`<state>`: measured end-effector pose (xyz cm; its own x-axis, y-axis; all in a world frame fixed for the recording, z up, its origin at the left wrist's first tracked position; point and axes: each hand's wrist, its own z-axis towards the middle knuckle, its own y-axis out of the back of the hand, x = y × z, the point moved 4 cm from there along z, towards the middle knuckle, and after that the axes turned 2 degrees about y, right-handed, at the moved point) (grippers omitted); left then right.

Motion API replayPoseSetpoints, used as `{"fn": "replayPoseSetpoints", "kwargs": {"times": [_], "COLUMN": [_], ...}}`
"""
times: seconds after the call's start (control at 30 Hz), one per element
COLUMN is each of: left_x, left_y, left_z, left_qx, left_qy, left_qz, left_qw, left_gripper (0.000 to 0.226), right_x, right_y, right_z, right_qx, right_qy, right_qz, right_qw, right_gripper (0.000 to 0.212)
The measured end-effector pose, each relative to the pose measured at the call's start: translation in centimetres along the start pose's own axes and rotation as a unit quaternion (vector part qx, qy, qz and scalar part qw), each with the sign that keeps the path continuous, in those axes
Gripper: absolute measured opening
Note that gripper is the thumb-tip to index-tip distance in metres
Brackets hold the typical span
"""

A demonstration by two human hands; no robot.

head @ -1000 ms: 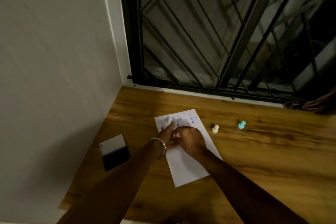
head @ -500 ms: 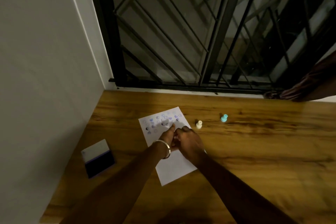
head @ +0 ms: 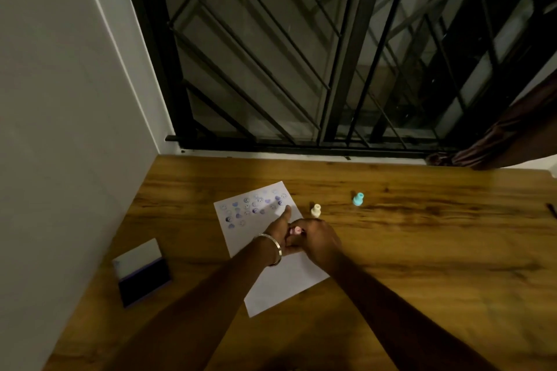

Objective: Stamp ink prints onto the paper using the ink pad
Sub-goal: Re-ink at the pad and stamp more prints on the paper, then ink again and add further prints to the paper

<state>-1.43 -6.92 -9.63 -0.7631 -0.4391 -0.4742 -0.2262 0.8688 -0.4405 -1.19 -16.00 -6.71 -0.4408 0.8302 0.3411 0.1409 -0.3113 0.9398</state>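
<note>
The top of the paper (head: pixel 241 238) has many purple prints, but the bottom is blank. The right hand (head: pixel 315 239) holds a pink stamp (head: pixel 297 230) on it, the left hand (head: pixel 278 230) presses the paper with a straight finger, and the ink pad (head: pixel 141 272) sits well apart by the wall.

The left hand (head: pixel 278 227) has shifted toward the right edge of the paper (head: pixel 265 253); its extended finger (head: pixel 286 210) now touches beside the rightmost prints, not mid-row as before. The right hand (head: pixel 316 238) has drawn back toward the near end of the paper, and the pink stamp (head: pixel 297 230) top now shows between the two hands.
</note>
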Motion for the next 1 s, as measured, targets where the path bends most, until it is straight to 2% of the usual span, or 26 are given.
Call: {"fn": "replayPoseSetpoints", "kwargs": {"times": [0.13,0.27,0.33,0.4,0.47,0.53,0.63,0.73,0.9,1.0], "left_x": [0.3,0.9,1.0,0.4,-0.3,-1.0,-1.4,-1.5,-1.6,-2.1], "left_y": [-0.7,-1.3,-1.5,-1.6,-1.6,-1.3,0.4,2.3,4.3,4.7], "left_z": [0.6,1.1,1.2,1.3,1.2,0.7,0.1,-0.1,0.0,0.0], "left_qx": [-0.026,-0.038,-0.053,-0.094,-0.129,-0.148,-0.179,-0.201,-0.231,-0.244], "left_qy": [-0.02,-0.026,-0.046,-0.088,-0.139,-0.194,-0.251,-0.285,-0.305,-0.303], "left_qz": [0.008,0.042,0.075,0.181,0.301,0.341,0.318,0.29,0.274,0.267], "left_qw": [0.999,0.998,0.995,0.975,0.935,0.908,0.897,0.891,0.882,0.882], "left_gripper": [0.063,0.064,0.062,0.064,0.065,0.058,0.045,0.042,0.039,0.039], "right_x": [-0.8,-2.3,-3.0,-4.1,-5.6,-7.3,-9.2,-10.6,-11.3,-10.2], "right_y": [-0.1,-0.4,-0.6,-0.5,-0.1,0.5,1.8,2.4,1.3,0.3], "right_z": [0.6,0.1,-0.3,-0.5,-0.9,-1.2,-1.2,-0.5,1.1,1.7], "right_qx": [0.017,0.016,0.023,0.019,0.029,0.035,0.036,0.017,0.045,0.012], "right_qy": [-0.019,-0.041,-0.047,-0.055,-0.096,-0.115,-0.133,-0.156,-0.185,-0.157], "right_qz": [-0.007,-0.002,-0.003,0.01,0.025,0.023,0.028,0.047,0.056,0.055], "right_qw": [1.0,0.999,0.999,0.998,0.995,0.993,0.99,0.987,0.98,0.986], "right_gripper": [0.019,0.011,0.014,0.016,0.017,0.018,0.019,0.025,0.027,0.034]}}
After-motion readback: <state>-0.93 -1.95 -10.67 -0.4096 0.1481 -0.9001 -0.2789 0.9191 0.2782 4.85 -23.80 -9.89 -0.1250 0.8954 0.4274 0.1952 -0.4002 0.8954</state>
